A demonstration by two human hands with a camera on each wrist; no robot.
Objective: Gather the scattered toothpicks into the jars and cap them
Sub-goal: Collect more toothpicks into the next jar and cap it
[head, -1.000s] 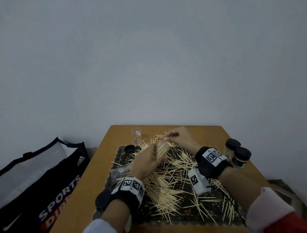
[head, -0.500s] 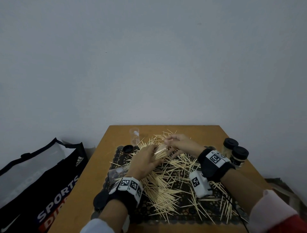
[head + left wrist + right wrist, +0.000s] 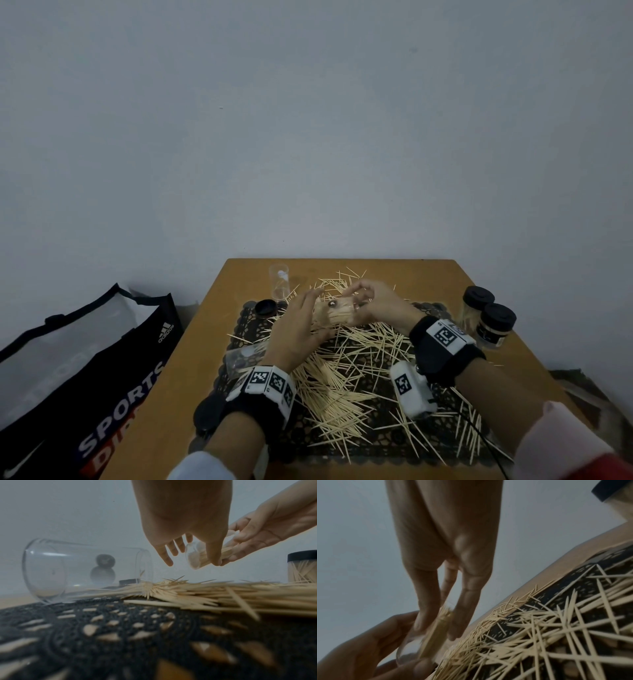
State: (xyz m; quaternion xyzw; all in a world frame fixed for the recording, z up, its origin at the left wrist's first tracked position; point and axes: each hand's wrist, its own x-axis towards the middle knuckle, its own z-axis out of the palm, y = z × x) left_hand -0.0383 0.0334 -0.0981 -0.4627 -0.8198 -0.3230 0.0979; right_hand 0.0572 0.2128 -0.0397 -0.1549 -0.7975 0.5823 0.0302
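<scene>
Two hands meet on one clear jar (image 3: 337, 312) above the far part of the mat. Right hand (image 3: 375, 305) curled round its mouth end, pinching a toothpick bundle (image 3: 436, 631) seated along the tilted jar's long axis. Left hand (image 3: 299, 330) cups the base, thumb touching, fingers loosely spread. Scattered toothpicks (image 3: 342, 387) lie nearer, on the desk (image 3: 442, 277).

Plain grey-white wall (image 3: 308, 120) fills most of the head view, dim flat light, no windows in sight. Small wooden table (image 3: 205, 342) pushed against it, black lace mat (image 3: 404, 445) on top. On the floor at left, a black and white shopping bag (image 3: 85, 370) with SPORTS lettering leans beside the table. Something dark at far right floor level, too murky to tell
</scene>
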